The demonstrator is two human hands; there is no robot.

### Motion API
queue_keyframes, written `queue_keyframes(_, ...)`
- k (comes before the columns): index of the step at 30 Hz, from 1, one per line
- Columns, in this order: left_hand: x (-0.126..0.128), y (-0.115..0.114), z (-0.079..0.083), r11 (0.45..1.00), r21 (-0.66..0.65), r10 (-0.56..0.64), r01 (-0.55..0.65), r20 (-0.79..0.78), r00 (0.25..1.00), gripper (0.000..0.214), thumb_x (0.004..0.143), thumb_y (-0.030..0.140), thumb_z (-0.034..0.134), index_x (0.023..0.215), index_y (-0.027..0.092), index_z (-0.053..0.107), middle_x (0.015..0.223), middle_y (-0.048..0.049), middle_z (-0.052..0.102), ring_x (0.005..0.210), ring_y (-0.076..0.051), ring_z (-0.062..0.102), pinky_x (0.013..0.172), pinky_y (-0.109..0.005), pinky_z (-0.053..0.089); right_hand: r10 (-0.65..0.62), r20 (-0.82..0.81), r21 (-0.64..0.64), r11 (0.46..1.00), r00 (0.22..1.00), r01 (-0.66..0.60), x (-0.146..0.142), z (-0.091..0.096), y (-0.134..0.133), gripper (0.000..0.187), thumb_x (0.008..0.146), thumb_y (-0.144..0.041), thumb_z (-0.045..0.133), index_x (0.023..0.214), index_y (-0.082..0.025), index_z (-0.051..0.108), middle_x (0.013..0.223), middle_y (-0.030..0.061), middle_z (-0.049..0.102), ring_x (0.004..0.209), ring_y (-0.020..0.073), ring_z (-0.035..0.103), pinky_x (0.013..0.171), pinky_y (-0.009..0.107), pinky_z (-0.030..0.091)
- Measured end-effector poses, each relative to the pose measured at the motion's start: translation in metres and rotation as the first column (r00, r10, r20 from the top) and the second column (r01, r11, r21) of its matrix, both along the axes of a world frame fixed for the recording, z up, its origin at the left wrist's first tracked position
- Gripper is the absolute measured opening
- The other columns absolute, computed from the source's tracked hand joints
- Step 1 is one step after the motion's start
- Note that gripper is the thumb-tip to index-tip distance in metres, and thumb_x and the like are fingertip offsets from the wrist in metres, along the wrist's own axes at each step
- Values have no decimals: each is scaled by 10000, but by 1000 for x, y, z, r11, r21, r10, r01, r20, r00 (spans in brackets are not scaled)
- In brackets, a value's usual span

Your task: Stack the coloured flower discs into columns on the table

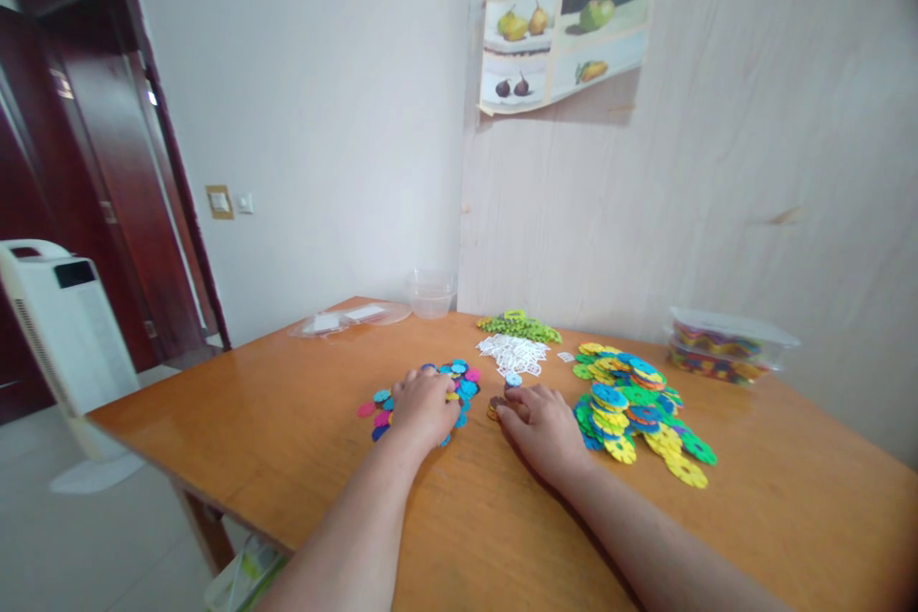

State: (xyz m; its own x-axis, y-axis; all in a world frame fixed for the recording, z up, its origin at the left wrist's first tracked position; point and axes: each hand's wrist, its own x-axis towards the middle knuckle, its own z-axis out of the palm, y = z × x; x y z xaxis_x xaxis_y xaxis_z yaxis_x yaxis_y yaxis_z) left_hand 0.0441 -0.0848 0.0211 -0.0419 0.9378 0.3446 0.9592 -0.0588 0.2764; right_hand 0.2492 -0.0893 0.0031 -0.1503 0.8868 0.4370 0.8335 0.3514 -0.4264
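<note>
My left hand rests palm down over a pile of small notched discs in blue, pink and dark blue. Its fingers are spread and bent over the pile, and the discs under the palm are hidden. To the right, my right hand lies low over the table with its fingers loosely bent and apart. Its thumb side is beside a few brown discs; whether it touches them I cannot tell. A pale blue disc lies just beyond its fingertips.
Larger yellow, green and blue discs are heaped right of my right hand. White pieces and green pieces lie further back on the wooden table. Clear tubs, plastic lids and a filled box stand near the wall.
</note>
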Motion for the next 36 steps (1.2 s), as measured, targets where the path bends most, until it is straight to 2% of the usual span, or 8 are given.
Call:
queue_keyframes(6, -1, 0, 4, 997, 69, 16, -17, 16, 1000, 227, 832, 324, 505, 760, 256, 709, 928, -75, 672, 941, -265, 549, 808, -368, 356, -3, -3, 14, 1000, 1000, 3, -1, 1, -1, 296, 876, -442, 526, 1011, -255, 711, 943, 72, 658, 922, 230, 564, 805, 326, 398)
queue_keyframes(9, 0, 3, 4, 991, 123, -74, 50, 193, 978, 237, 849, 312, 488, 788, 232, 702, 883, -67, 679, 893, -225, 570, 786, -327, 378, -4, 12, 54, 999, 1000, 3, -2, 3, -4, 282, 877, -426, 530, 1030, -258, 698, 957, 70, 658, 931, 235, 559, 815, 335, 389)
queue_keyframes(13, 8, 7, 0, 969, 88, -233, 231, 643, 730, 263, 826, 313, 538, 1017, 190, 671, 854, -44, 692, 756, -157, 594, 676, -251, 415, 53, 58, 119, 991, 997, -59, -4, 4, -9, 323, 864, -414, 554, 1141, -275, 645, 1027, 66, 648, 974, 241, 540, 840, 345, 382)
queue_keyframes(15, 12, 7, -1, 952, 70, -248, 298, 746, 618, 329, 805, 318, 569, 1091, 171, 641, 807, -30, 674, 685, -135, 572, 607, -227, 399, 85, 76, 134, 986, 993, -95, -4, 4, -10, 360, 854, -418, 571, 1184, -282, 620, 1061, 67, 639, 990, 243, 532, 849, 349, 382)
queue_keyframes(23, 20, -2, 1, 891, 32, -297, 453, 796, 528, 364, 804, 304, 567, 1140, 164, 581, 739, 8, 615, 586, -93, 490, 542, -209, 345, 154, 62, 166, 973, 986, -162, -4, 3, -10, 321, 868, -419, 574, 1171, -326, 631, 1040, 47, 634, 963, 225, 532, 846, 347, 382)
queue_keyframes(27, 21, -1, 1, 905, 31, -274, 425, 806, 525, 361, 794, 295, 576, 1129, 162, 587, 767, -4, 640, 646, -109, 537, 588, -219, 382, 139, 29, 152, 978, 990, -142, -2, 2, -6, 292, 866, -442, 576, 1123, -331, 661, 1042, 39, 638, 964, 221, 536, 838, 341, 379)
queue_keyframes(32, 18, 5, 1, 955, 55, -198, 292, 849, 490, 327, 769, 296, 607, 1066, 157, 607, 852, -46, 690, 696, -131, 601, 615, -230, 432, 10, -53, 80, 997, 999, -6, 2, -2, 4, 267, 857, -449, 580, 1057, -313, 695, 1000, 43, 647, 958, 223, 545, 821, 333, 384)
queue_keyframes(36, 16, 6, 2, 978, 56, -143, 199, 878, 456, 287, 770, 284, 604, 1023, 150, 615, 825, -57, 696, 670, -136, 618, 594, -231, 455, 1, -52, 29, 1000, 999, 1, 4, -4, 6, 266, 857, -466, 573, 1040, -324, 703, 999, 38, 648, 960, 220, 542, 819, 328, 384)
